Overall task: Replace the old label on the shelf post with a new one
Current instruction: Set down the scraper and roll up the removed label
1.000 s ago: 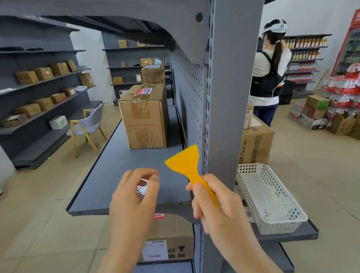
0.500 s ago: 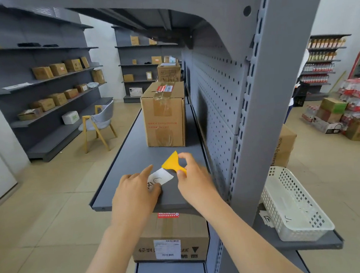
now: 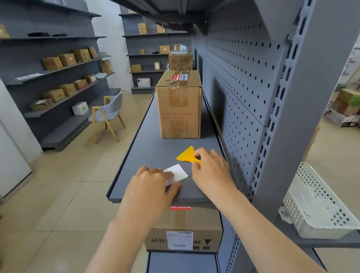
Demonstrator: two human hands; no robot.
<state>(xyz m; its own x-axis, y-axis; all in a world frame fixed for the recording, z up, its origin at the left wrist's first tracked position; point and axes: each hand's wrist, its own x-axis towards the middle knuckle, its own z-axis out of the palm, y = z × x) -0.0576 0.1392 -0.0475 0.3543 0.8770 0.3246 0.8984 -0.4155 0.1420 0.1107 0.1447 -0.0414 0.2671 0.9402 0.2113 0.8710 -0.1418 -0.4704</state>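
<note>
A white paper label (image 3: pixel 177 172) with dark handwriting lies on the grey shelf board (image 3: pixel 146 156), and my left hand (image 3: pixel 151 188) rests on its left part, fingers pinching it. My right hand (image 3: pixel 212 172) holds the handle of a yellow plastic scraper (image 3: pixel 186 155), whose blade lies flat on the shelf just beyond the label. The grey slotted shelf post (image 3: pixel 280 115) rises to the right of both hands. No label shows on the visible part of the post.
A tall taped cardboard box (image 3: pixel 180 106) stands farther back on the same shelf. Another box (image 3: pixel 182 231) sits on the shelf below. A white plastic basket (image 3: pixel 316 205) lies right of the post. Pegboard back panel (image 3: pixel 241 82) lines the shelf's right side.
Both hands have dropped from in front of the post onto the shelf board. The scraper now lies flat on the shelf and the label is pressed down under my left hand.
</note>
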